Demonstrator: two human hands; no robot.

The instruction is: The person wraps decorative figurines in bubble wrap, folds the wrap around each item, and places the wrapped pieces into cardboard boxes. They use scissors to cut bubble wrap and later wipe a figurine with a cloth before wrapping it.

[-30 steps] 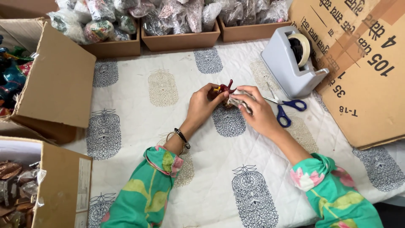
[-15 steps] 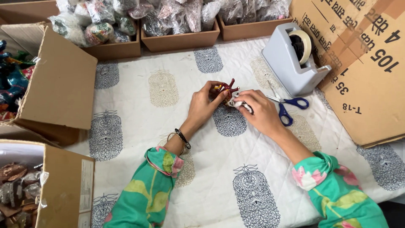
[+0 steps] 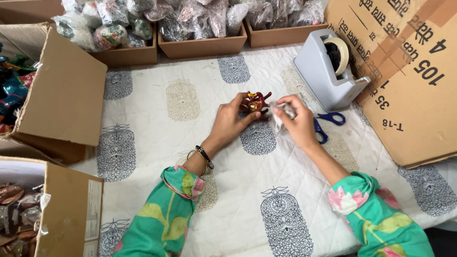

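My left hand (image 3: 230, 123) grips a small red painted figurine (image 3: 256, 101) above a white quilted cloth (image 3: 157, 143) with printed motifs. Beside it, my right hand (image 3: 297, 123) pinches a crumpled piece of clear plastic wrap (image 3: 281, 114) that touches the figurine's right side. Both hands meet near the middle of the cloth. Blue-handled scissors (image 3: 329, 122) lie just right of my right hand, partly hidden by it. A grey tape dispenser (image 3: 325, 71) stands behind them.
Open cardboard boxes stand at the left (image 3: 62, 95) and lower left (image 3: 62, 214), holding coloured figurines. Trays of plastic-wrapped items (image 3: 200, 24) line the far edge. A large flat cardboard carton (image 3: 409, 71) lies at the right.
My right hand has drawn the plastic wrap slightly away to the right of the figurine. The left hand keeps its hold in nearly the same spot.
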